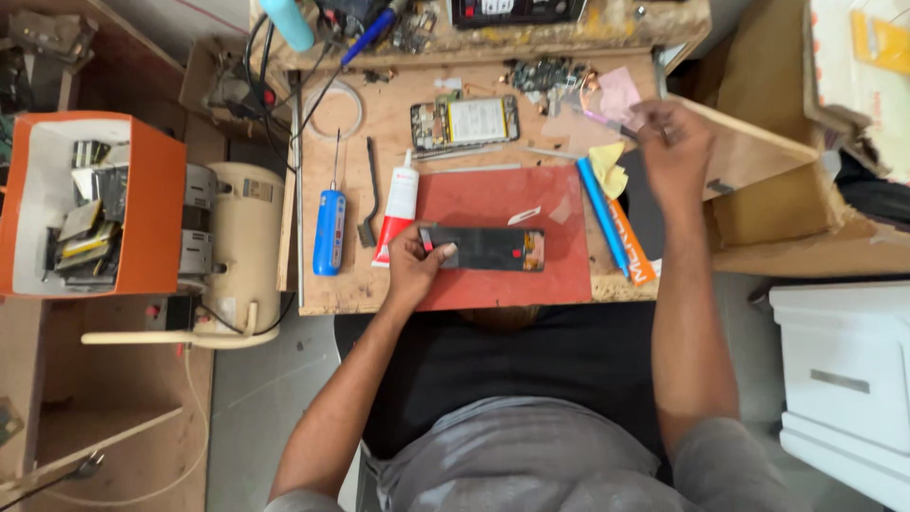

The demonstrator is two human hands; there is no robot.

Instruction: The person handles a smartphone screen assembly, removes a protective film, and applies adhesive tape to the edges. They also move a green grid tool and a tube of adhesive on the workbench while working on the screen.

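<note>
Left hand (pixel 414 263) pinches a dark phone (pixel 488 248) on the red mat (pixel 493 199); right hand (pixel 675 152) closes over tweezers (pixel 607 123) beyond the blue tool (pixel 600 213).

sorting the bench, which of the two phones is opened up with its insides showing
The phone at the back of the bench, beyond the red mat: its battery and boards are exposed. The black phone under the left hand is closed.

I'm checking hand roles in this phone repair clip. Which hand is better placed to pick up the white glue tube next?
Probably the left hand. It rests on the dark phone, right beside the white glue tube. The right hand is up at the bench's far right, touching a thin tool.
</note>
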